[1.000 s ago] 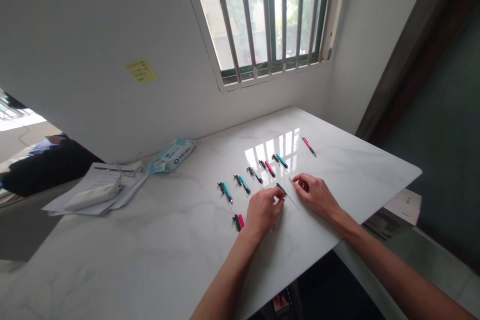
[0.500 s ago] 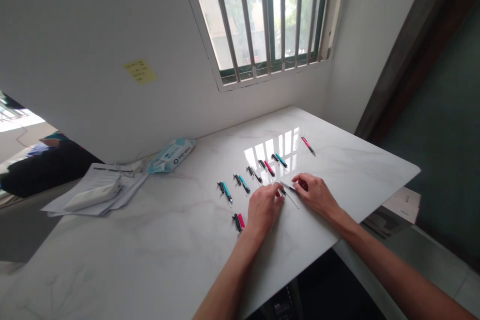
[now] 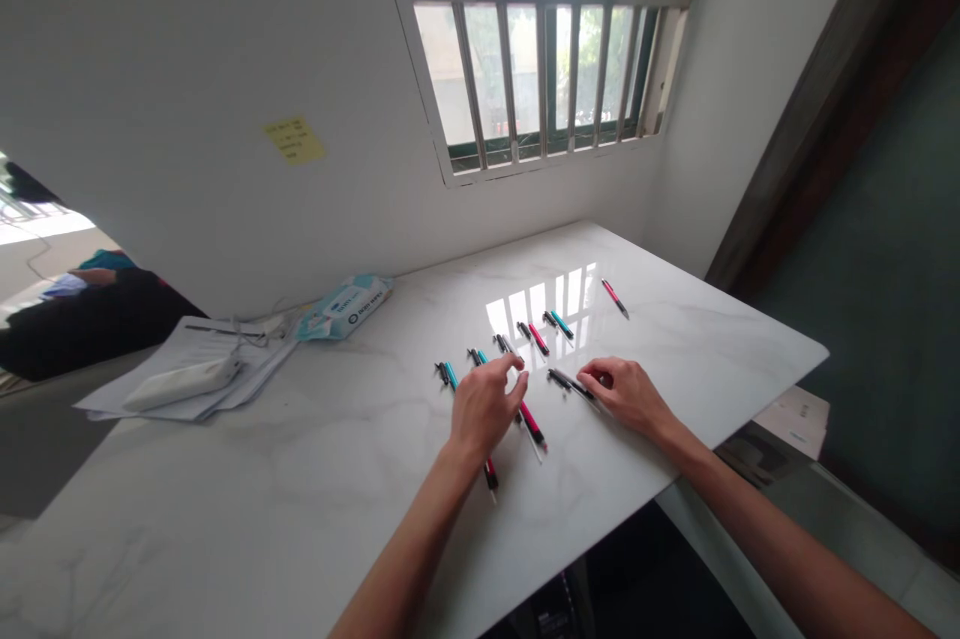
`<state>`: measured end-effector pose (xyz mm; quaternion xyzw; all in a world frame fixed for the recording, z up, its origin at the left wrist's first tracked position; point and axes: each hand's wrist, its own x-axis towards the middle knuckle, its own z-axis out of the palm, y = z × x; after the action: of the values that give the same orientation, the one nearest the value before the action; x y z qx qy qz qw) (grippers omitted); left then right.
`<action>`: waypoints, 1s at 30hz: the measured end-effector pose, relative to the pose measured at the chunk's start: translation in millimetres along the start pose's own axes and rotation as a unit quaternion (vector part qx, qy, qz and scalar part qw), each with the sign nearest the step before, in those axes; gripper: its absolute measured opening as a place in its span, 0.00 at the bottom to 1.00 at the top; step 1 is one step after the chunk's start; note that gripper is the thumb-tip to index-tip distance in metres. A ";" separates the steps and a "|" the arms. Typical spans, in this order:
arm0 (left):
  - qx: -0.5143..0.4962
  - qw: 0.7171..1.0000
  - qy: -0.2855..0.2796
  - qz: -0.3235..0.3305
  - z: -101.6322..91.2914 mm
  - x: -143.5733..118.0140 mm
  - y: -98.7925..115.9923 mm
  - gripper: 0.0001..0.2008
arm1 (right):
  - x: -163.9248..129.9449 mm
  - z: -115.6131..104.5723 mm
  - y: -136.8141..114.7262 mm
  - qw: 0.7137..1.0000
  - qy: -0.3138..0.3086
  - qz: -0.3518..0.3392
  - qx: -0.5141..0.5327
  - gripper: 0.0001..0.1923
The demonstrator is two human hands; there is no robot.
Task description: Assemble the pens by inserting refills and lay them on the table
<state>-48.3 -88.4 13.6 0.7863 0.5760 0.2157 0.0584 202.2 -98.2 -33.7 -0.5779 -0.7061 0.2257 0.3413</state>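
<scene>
My left hand (image 3: 482, 406) hovers over the white marble table (image 3: 300, 479) with its fingers apart, its fingertips close to a black pen (image 3: 505, 345) in a row of pens. That row also holds a teal pen (image 3: 451, 375), a pink pen (image 3: 537, 338) and another teal pen (image 3: 561, 323). A pink pen (image 3: 532, 423) lies just right of my left hand, and a second pink pen (image 3: 490, 470) shows below my wrist. My right hand (image 3: 628, 391) rests on the table, its curled fingers pinching the end of a black pen (image 3: 568, 382) that lies flat.
A lone pink pen (image 3: 615, 296) lies farther back. A wet-wipes pack (image 3: 345, 303) and a stack of papers (image 3: 161, 399) with a white case (image 3: 180, 383) sit at the left. A barred window (image 3: 547, 39) is ahead. The table's front-right edge (image 3: 675, 479) is close to my right arm. A person sits at the far left (image 3: 82, 319).
My left hand has let go of the black pen and moved left and back toward the row. Two pink pens it covered now show. My right hand stays on the black pen.
</scene>
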 end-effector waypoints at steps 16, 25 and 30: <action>-0.055 0.988 0.080 -0.124 -12.6 -9.2 -43.6 0.12 | 30.8 -14.0 43.2 0.983 0.076 0.079 -0.145 0.23; -0.050 0.989 0.090 -0.109 -8.2 -12.3 -44.2 0.11 | 110.4 -63.0 98.7 0.916 0.027 0.247 -0.314 0.21; -0.056 0.990 0.102 -0.086 -9.4 -14.5 -42.1 0.11 | 120.1 -38.4 46.3 0.981 0.105 0.129 -0.104 0.19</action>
<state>-92.7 -89.5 3.8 0.7034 0.6313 0.3207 0.0616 249.5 26.1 -14.6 -0.7169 -0.6053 0.1314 0.3199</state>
